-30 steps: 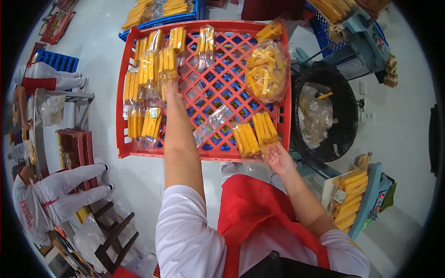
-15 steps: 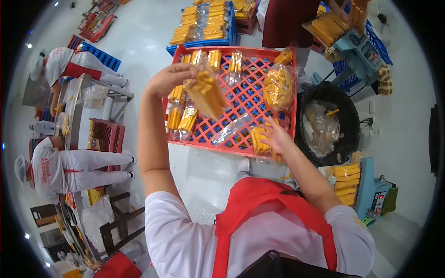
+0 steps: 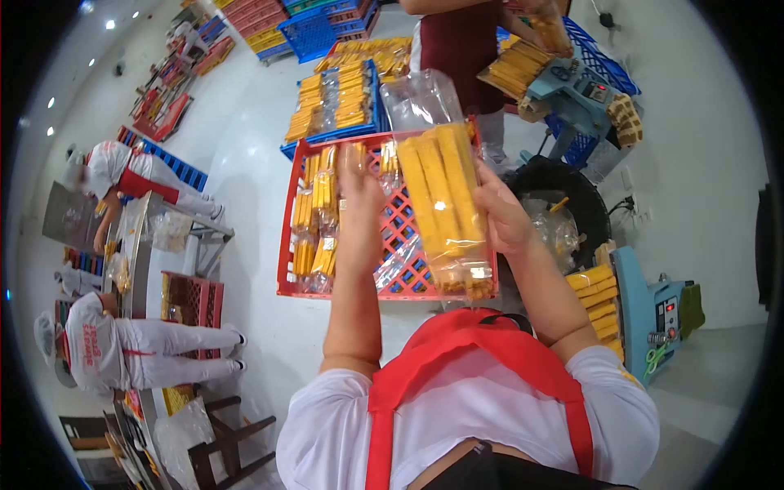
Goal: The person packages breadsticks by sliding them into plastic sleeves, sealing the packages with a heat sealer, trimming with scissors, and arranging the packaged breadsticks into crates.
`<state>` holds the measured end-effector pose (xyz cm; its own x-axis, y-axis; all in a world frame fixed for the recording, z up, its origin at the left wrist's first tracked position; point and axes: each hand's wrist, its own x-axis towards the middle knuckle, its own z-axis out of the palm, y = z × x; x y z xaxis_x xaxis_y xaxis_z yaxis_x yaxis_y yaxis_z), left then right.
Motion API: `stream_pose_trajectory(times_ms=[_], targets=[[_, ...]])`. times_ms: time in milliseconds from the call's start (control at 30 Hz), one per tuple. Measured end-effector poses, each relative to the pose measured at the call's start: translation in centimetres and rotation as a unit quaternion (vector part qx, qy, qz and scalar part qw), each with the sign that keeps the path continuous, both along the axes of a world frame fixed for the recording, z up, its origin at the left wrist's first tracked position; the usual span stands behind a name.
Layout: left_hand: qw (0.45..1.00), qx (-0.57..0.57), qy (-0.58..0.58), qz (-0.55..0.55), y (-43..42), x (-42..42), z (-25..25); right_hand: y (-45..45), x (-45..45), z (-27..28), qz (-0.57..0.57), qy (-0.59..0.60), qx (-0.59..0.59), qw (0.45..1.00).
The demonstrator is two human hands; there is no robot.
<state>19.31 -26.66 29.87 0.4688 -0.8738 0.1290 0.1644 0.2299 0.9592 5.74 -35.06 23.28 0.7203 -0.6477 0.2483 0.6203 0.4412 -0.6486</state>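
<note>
My right hand (image 3: 503,214) grips the right side of a clear plastic bag of long yellow-orange sticks (image 3: 441,196). The bag is upright above the crate, close to the camera, its loose clear top pointing away from me. To its left, my left hand (image 3: 359,184) is raised over the crate, its fingers smeared by motion. Underneath is a red lattice crate (image 3: 286,261). Smaller bags of sticks (image 3: 323,189) lie in rows along its left side. A flat clear wrapper (image 3: 398,263) lies near its front. The held bag hides the crate's right part.
Right of the crate stands a black bin (image 3: 590,189) with plastic scraps. Blue-grey machines (image 3: 645,306) line the right side. A blue crate (image 3: 371,102) of sticks is beyond. A person in a dark red apron (image 3: 459,57) stands ahead; other people work at tables on the left.
My left hand has moved right and no longer visibly holds its bag of sticks. My right hand, earlier open over the crate's front right, now holds a bag. The view has shifted.
</note>
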Motion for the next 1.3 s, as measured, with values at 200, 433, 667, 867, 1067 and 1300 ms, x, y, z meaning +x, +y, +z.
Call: stream_pose_trajectory(times_ms=[200,433,667,867,1067,1300], targets=[[0.984,-0.033,0.032,-0.173,-3.0,-0.4,-6.1,0.7,-0.6,0.7,-0.184,0.216,-0.259,0.923],[0.93,-0.169,0.263,-0.195,-3.0,0.3,-7.8,0.3,-1.0,-4.2,-0.037,0.121,0.182,0.975],[0.912,-0.212,0.235,-0.263,-3.5,2.4,-7.6,2.3,-0.6,-3.0,0.109,0.119,0.126,0.979],[0.915,0.049,0.178,-0.359,-3.8,1.9,-5.2,2.3,-1.2,-3.1,0.049,0.186,-0.018,0.981],[0.939,-0.003,-0.009,-0.343,-1.8,1.7,-4.4,2.8,-1.2,-3.5,0.043,-0.029,0.168,0.984],[0.929,-0.145,0.097,-0.327,-0.8,-0.6,-7.8,3.3,-0.3,-2.9,-0.19,0.004,-0.051,0.98]])
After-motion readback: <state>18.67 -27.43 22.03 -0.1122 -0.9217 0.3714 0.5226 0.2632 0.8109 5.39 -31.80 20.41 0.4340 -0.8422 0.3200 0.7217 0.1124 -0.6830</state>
